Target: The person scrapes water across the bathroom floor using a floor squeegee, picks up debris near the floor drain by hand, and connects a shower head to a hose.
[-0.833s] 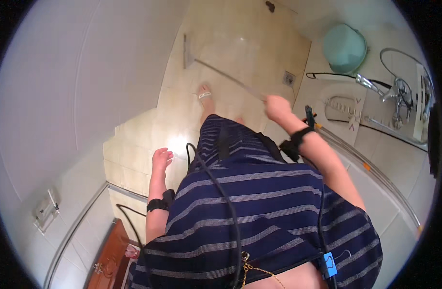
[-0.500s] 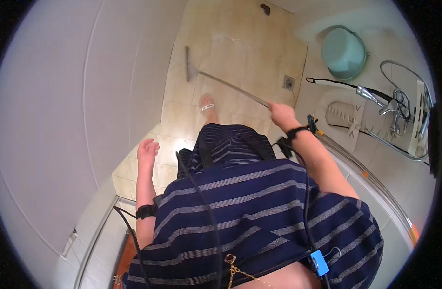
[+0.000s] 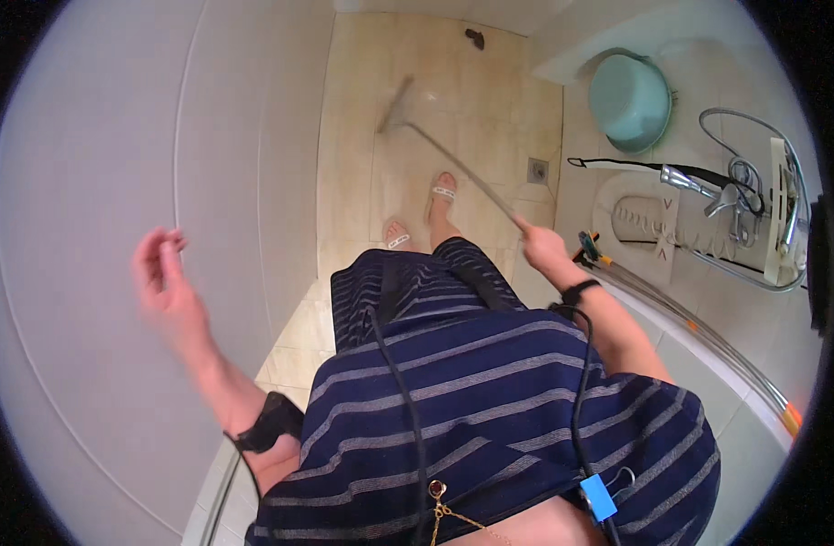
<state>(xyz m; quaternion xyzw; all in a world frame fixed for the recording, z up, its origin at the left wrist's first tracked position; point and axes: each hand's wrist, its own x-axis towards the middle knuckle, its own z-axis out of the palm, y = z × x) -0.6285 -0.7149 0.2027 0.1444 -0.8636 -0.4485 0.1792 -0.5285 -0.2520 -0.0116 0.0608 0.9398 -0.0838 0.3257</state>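
My right hand [image 3: 546, 251] is closed around the end of a long thin handle. It belongs to a floor squeegee [image 3: 464, 170], whose narrow grey head rests tilted on the tiles ahead of my feet and is smeared by motion. Off to the left, my left hand [image 3: 167, 282] is raised near the pale wall panel. Its fingers are loosely bent and apart, slightly blurred, with nothing in them. Both my feet, in light sandals [image 3: 443, 191], stand on the beige tiled floor [image 3: 358, 182] behind the squeegee head.
A floor drain [image 3: 538, 171] lies near the right wall. Along that side are a mint-green basin [image 3: 630, 100], a shower hose and tap [image 3: 728, 198], and several long poles [image 3: 676, 311] leaning together. A small dark object [image 3: 474, 38] lies at the far end.
The squeegee head has swung to the right and turned. My left hand has risen and moved outward to the left. A second foot now shows, and the view has shifted.
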